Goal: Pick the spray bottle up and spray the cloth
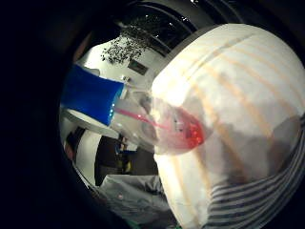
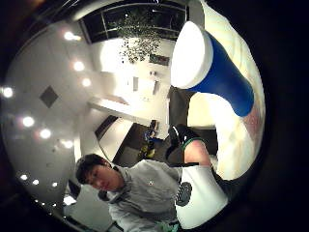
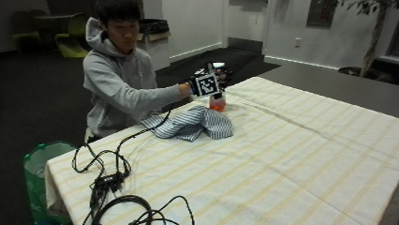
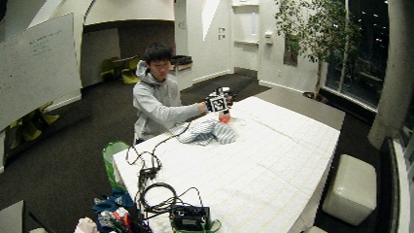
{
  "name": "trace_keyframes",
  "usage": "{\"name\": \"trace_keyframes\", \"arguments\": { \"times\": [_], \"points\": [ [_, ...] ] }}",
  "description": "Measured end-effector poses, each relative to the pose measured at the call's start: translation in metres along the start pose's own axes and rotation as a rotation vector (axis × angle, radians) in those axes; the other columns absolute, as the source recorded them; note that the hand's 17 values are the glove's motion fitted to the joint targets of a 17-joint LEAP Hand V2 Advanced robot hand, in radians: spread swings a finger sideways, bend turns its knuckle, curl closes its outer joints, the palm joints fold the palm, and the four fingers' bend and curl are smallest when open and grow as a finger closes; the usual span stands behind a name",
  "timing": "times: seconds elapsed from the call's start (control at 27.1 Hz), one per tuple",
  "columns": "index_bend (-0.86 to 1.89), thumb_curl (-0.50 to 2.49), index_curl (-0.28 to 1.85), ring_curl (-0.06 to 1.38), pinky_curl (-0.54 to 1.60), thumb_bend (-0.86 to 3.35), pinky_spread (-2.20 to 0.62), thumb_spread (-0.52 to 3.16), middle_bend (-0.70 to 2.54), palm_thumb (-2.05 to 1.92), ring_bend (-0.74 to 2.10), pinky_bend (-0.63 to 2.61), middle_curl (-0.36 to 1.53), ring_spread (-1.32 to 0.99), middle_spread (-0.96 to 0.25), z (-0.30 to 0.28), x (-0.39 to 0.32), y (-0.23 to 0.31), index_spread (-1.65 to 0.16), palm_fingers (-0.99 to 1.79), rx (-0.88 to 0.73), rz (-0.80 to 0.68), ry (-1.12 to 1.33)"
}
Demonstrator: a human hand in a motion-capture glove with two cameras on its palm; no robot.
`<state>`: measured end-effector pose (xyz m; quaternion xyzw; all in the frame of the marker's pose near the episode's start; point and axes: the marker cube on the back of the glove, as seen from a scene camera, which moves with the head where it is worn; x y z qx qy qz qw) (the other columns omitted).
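Your right hand [image 3: 209, 84] grips the spray bottle [image 3: 216, 101] around its upper part, fingers curled round it. Bottle is upright at the table's [image 3: 299, 154] far edge, on or just above the striped tablecloth, red liquid at its base. Grey-striped cloth [image 3: 190, 123] lies bunched just beside it, toward you.

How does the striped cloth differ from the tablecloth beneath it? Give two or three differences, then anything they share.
The striped cloth is crumpled in a heap; the tablecloth lies spread flat. The striped cloth has dark, close stripes on pale fabric; the tablecloth has faint yellow lines on cream. The striped cloth covers a small patch; the tablecloth covers the whole table top. Both are striped fabric.
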<state>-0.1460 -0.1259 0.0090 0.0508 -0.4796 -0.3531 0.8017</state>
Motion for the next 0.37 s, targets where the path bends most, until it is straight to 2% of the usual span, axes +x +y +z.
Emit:
{"name": "trace_keyframes", "arguments": {
  "times": [0.18,0.37],
  "points": [
    [0.10,0.54,0.22,0.33,0.39,-0.04,0.13,0.68,0.22,0.84,0.34,0.58,0.36,-0.05,-0.04,-0.008,-0.001,0.009,-0.40,0.14,0.072,0.001,0.029],
    [0.11,0.53,0.22,0.33,0.38,-0.03,0.14,0.70,0.23,0.86,0.34,0.57,0.36,-0.05,-0.03,-0.011,-0.003,0.046,-0.40,0.16,-0.056,-0.028,0.095]
  ]
}}
